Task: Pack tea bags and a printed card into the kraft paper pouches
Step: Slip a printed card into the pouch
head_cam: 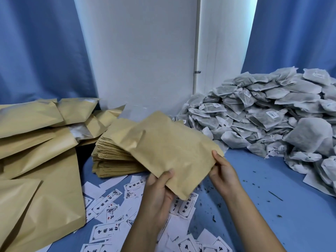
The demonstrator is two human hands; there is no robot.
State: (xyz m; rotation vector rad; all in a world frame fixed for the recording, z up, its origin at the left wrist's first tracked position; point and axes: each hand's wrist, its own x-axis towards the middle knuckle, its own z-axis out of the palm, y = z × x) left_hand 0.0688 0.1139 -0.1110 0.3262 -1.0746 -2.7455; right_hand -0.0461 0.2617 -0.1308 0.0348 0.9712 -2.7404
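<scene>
A flat kraft paper pouch (171,150) hangs in the air over the table, held by both hands. My left hand (158,193) grips its near corner, thumb on top. At the pouch's right edge my right hand (222,170) pinches the paper between thumb and fingers. Behind it lies a neat stack of empty kraft pouches (112,153). A big heap of grey-white tea bags (272,115) fills the right side. Printed cards (107,200) with black characters lie scattered on the blue table below my hands.
Filled kraft pouches (36,146) with silver linings pile up at the left. Loose tea crumbs (214,218) dot the blue tablecloth (263,206) at the right. A white wall and blue curtains stand behind the table.
</scene>
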